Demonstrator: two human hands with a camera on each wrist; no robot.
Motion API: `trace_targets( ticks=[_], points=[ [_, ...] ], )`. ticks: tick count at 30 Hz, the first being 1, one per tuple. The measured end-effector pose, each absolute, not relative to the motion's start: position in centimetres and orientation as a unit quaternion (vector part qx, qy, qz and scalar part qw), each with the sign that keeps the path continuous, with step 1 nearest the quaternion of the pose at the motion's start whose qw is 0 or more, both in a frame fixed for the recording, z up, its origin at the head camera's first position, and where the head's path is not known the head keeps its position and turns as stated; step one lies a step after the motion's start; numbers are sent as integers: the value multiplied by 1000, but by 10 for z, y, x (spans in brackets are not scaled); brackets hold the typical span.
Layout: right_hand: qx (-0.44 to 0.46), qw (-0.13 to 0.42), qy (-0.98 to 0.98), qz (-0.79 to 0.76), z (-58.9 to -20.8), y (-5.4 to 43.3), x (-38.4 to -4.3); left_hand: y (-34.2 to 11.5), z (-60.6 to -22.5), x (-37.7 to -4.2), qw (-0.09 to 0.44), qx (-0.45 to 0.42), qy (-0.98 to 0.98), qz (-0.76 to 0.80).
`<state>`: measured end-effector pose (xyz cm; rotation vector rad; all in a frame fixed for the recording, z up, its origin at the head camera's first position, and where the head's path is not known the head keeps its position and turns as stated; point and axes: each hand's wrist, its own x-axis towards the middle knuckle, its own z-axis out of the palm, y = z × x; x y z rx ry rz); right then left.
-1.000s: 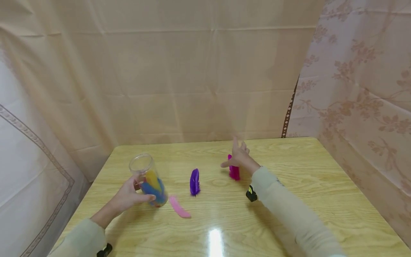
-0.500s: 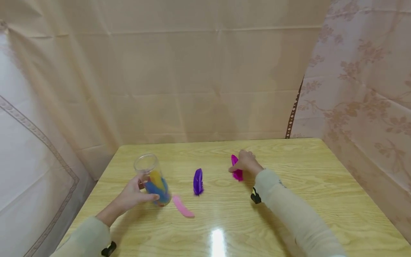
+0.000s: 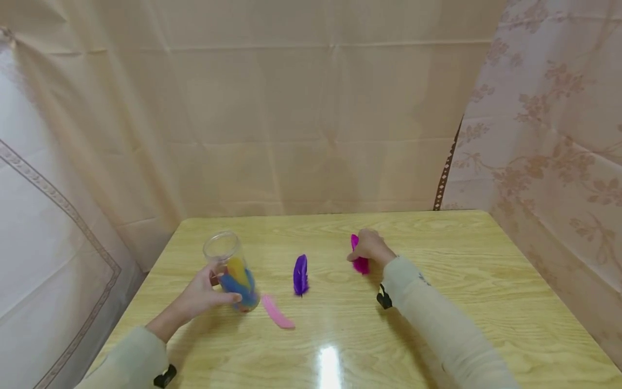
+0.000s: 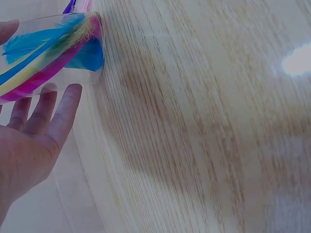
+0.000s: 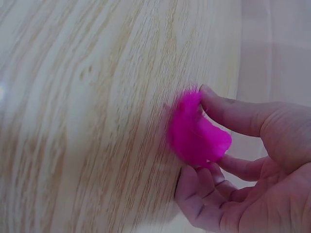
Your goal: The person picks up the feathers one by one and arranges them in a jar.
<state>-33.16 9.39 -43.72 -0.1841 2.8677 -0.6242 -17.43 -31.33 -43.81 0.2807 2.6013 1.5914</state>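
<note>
My left hand (image 3: 200, 296) grips a clear plastic jar (image 3: 224, 253), thumb on one side and fingers round the other. The jar leans slightly, its open mouth up, with blue, yellow and magenta feathers (image 4: 53, 58) inside. At the back of the table my right hand (image 3: 373, 247) is over a magenta feather (image 3: 360, 265). In the right wrist view the thumb and curled fingers pinch that feather (image 5: 197, 136) from both sides, close against the tabletop. A purple feather (image 3: 301, 275) lies between the hands, and a pink feather (image 3: 278, 312) lies beside the jar's base.
The wood-grain table (image 3: 413, 335) has its far edge just beyond the right hand. A beige curtain (image 3: 301, 119) hangs behind it, with a floral cloth (image 3: 549, 135) at the right and a white cloth (image 3: 44, 243) at the left.
My right hand has come down onto the magenta feather, its spread fingers closing in on it. The left hand keeps its hold on the jar; the whole view has shifted slightly.
</note>
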Motion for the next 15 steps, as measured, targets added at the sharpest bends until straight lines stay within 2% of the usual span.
trace_targets(
  ticks=[15],
  points=[
    [-60, 101, 943, -313, -439, 87, -328, -312, -435, -176, 42, 84, 855, 510]
  ],
)
